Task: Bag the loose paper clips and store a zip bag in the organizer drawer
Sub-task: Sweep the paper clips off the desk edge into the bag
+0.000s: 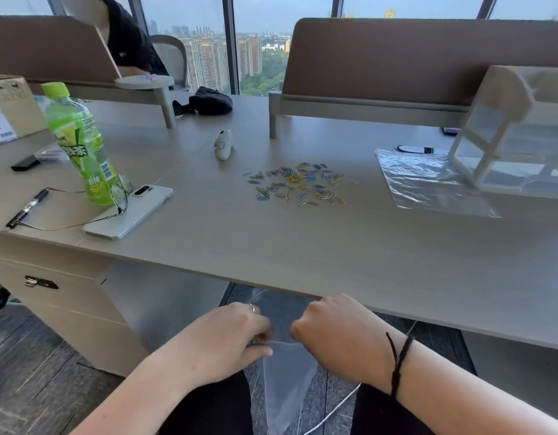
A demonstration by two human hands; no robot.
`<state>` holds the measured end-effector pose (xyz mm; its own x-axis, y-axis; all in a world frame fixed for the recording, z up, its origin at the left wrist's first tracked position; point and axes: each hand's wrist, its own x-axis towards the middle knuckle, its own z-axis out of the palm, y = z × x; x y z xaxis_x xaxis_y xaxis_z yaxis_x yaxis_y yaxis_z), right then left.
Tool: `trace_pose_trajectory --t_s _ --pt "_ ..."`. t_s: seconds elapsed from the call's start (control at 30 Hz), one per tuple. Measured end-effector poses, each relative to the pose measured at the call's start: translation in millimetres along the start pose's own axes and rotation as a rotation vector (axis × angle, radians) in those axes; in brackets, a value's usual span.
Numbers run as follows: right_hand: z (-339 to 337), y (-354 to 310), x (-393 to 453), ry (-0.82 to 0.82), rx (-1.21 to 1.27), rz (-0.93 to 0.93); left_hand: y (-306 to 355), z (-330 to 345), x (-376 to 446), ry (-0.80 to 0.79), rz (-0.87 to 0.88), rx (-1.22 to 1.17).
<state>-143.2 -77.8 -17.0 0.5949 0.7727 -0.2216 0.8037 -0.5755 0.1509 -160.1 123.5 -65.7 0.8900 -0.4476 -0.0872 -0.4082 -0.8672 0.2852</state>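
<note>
A scatter of several coloured paper clips lies on the grey desk, at its middle. Below the desk's front edge I hold a clear zip bag over my lap. My left hand and my right hand each pinch its top edge, a little apart. The bag hangs down between my wrists. More clear zip bags lie flat at the right. The translucent organizer with drawers stands on their far right corner; its drawers look shut.
A green bottle, a white phone, glasses and a black marker sit at the left. A small white device lies behind the clips. Brown partitions and a black pouch stand at the back. A person sits far left.
</note>
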Motion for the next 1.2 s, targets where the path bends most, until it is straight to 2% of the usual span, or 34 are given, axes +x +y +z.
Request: trace_pose_trajectory --t_s 0.07,0.17,0.23,0.3,0.37,0.4,0.47,0.6,0.8,0.9,1.03,1.2 --pt "-1 5 1 0.046 0.101 0.005 -1 -1 3 -0.009 0.019 -0.01" --pt "-12 22 2 0.152 0.506 0.058 -1 -2 4 0.016 0.026 -0.001" --pt "-17 41 8 0.339 0.765 0.145 -2 -2 4 0.043 0.039 0.022" --pt "-16 67 21 0.592 0.912 0.298 -3 -1 4 0.076 0.058 0.021" --pt "-13 94 37 0.774 0.935 0.477 -3 -2 4 0.086 0.067 0.034" --pt "-12 108 45 0.803 0.906 0.556 -3 -2 5 0.096 0.075 0.034" --pt "-5 133 63 0.734 0.831 0.666 -3 -2 5 0.126 0.103 0.033" --pt "20 163 96 0.424 0.693 0.723 -5 -2 4 0.154 0.146 0.092" --pt "15 161 126 0.26 0.494 0.616 -13 -2 2 0.216 0.169 0.165" --pt "17 155 126 0.299 0.478 0.533 -16 -1 2 0.237 0.194 0.166" --pt "16 142 109 0.476 0.648 0.453 -18 3 2 0.265 0.206 0.177" --pt "16 108 79 0.554 0.743 0.254 -22 7 2 0.295 0.228 0.172"
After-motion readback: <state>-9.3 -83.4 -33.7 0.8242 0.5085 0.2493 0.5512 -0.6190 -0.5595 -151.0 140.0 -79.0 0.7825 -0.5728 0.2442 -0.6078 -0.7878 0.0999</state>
